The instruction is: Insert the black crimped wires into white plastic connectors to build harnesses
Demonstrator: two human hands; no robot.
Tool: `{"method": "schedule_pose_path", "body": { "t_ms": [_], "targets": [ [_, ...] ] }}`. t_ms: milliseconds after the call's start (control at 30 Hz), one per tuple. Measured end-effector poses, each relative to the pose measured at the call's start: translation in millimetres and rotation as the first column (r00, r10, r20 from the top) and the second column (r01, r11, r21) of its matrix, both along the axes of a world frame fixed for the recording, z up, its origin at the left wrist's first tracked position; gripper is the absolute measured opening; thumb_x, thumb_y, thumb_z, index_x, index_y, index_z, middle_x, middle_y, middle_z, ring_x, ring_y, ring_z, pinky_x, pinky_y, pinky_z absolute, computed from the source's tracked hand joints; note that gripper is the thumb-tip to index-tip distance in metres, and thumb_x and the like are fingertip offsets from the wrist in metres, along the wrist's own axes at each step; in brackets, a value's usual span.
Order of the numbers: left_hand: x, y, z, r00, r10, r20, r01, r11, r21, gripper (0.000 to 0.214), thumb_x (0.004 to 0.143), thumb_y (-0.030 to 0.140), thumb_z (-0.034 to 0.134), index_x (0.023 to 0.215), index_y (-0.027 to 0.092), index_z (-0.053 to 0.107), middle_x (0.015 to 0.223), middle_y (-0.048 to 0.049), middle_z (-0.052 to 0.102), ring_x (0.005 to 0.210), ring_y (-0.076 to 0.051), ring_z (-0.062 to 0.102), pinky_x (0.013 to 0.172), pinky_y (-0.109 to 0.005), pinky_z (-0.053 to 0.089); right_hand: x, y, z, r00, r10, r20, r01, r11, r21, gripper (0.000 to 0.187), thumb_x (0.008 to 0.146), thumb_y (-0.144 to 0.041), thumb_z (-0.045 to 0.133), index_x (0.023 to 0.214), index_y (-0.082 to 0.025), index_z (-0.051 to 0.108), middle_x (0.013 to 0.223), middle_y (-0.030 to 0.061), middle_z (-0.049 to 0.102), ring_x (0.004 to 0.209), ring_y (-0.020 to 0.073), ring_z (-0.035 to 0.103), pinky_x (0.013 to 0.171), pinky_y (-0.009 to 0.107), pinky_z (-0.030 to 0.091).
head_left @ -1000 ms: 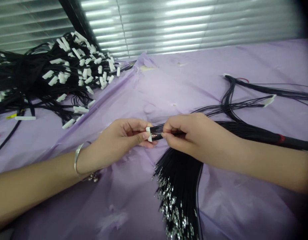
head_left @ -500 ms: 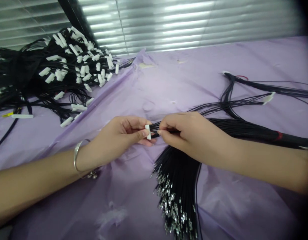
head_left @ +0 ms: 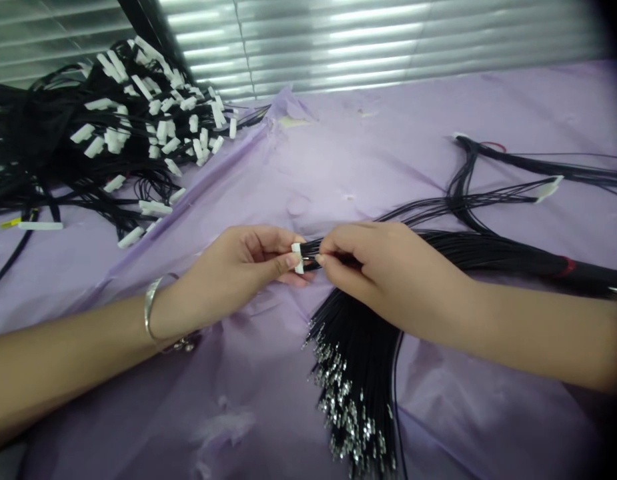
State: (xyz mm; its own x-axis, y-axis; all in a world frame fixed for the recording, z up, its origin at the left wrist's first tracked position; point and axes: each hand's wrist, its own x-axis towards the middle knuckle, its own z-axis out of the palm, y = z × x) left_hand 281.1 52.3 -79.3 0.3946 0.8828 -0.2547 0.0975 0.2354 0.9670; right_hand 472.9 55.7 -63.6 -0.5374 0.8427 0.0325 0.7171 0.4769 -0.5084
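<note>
My left hand [head_left: 253, 260] pinches a small white connector housing [head_left: 299, 259] between thumb and fingers, with black wires running out of its right side. Close beside it, my right hand [head_left: 368, 260] is closed in a pinch on a black wire whose bright metal terminal points at the housing. How far the terminal sits in the housing cannot be made out. Below my right hand a thick bundle of black wires [head_left: 363, 333] fans out, its many loose ends tipped with silver crimp terminals [head_left: 348, 407].
A large heap of black cables with white connectors [head_left: 163, 130] lies at the back left. To the right, a wire bundle is tied with a red band [head_left: 567, 267]. Finished-looking white connector [head_left: 549, 189] lies behind it. Purple sheeting [head_left: 338, 160] covers the table; blinds [head_left: 313, 47] stand behind.
The view has shifted slightly. Both hands stay almost in place, still pinching the connector housing and the wire close together.
</note>
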Motion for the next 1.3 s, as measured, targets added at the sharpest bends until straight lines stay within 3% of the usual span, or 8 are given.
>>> {"method": "schedule_pose_path", "body": {
  "t_ms": [467, 800, 1000, 1200, 1300],
  "targets": [
    [4.4, -1.2, 4.2, 1.000, 0.030, 0.003, -0.030, 0.999, -0.022, 0.007, 0.078, 0.014, 0.069, 0.084, 0.015, 0.074, 0.086, -0.0042, 0.075, 0.079, -0.017, 0.071, 0.077, -0.025, 0.059, -1.8, -2.3, 3.6, 0.993, 0.027, 0.116, -0.028, 1.000, 0.004, 0.023, 0.091, -0.024, 0.044, 0.086, -0.015, 0.065, 0.076, 0.0036, 0.065, 0.067, 0.0149, 0.058, 0.063, 0.028, 0.038],
    [4.8, -1.5, 1.5, 0.999, 0.034, 0.019, -0.035, 0.999, 0.004, 0.008, 0.081, 0.012, 0.067, 0.085, 0.014, 0.073, 0.083, -0.0017, 0.075, 0.079, -0.014, 0.071, 0.075, -0.021, 0.060, -7.8, -4.7, -3.6, 0.972, 0.025, 0.232, -0.036, 0.998, 0.042, 0.017, 0.090, -0.015, 0.047, 0.092, -0.015, 0.064, 0.084, 0.0046, 0.068, 0.076, 0.0199, 0.062, 0.067, 0.031, 0.040],
    [7.3, -3.0, 3.3, 0.999, 0.034, 0.013, -0.035, 0.999, 0.027, 0.011, 0.081, 0.009, 0.064, 0.084, 0.014, 0.073, 0.079, 0.0007, 0.074, 0.073, -0.010, 0.071, 0.073, -0.018, 0.059, -9.9, -4.4, -7.9, 0.977, 0.041, 0.211, -0.055, 0.996, 0.064, 0.018, 0.092, -0.016, 0.045, 0.091, -0.014, 0.063, 0.087, 0.0057, 0.067, 0.081, 0.0204, 0.063, 0.069, 0.031, 0.041],
    [7.7, -4.0, 5.0, 1.000, 0.021, 0.003, -0.022, 0.999, 0.032, 0.009, 0.082, 0.011, 0.065, 0.083, 0.015, 0.072, 0.078, 0.0009, 0.073, 0.072, -0.010, 0.069, 0.073, -0.019, 0.058, -4.8, -1.5, -6.6, 0.967, 0.112, 0.230, -0.148, 0.979, 0.143, 0.017, 0.091, -0.014, 0.046, 0.086, -0.014, 0.061, 0.081, 0.0047, 0.065, 0.074, 0.0176, 0.060, 0.065, 0.029, 0.040],
    [4.7, -3.1, 2.1, 0.999, 0.039, 0.023, -0.039, 0.999, 0.032, 0.005, 0.080, 0.014, 0.068, 0.084, 0.015, 0.072, 0.082, 0.0006, 0.071, 0.078, -0.011, 0.068, 0.077, -0.020, 0.057, 5.2, -2.3, 6.0, 0.957, 0.116, 0.266, -0.205, 0.919, 0.336, 0.013, 0.089, -0.015, 0.048, 0.087, -0.014, 0.061, 0.084, 0.0065, 0.063, 0.077, 0.0193, 0.058, 0.068, 0.031, 0.041]
  ]
}}
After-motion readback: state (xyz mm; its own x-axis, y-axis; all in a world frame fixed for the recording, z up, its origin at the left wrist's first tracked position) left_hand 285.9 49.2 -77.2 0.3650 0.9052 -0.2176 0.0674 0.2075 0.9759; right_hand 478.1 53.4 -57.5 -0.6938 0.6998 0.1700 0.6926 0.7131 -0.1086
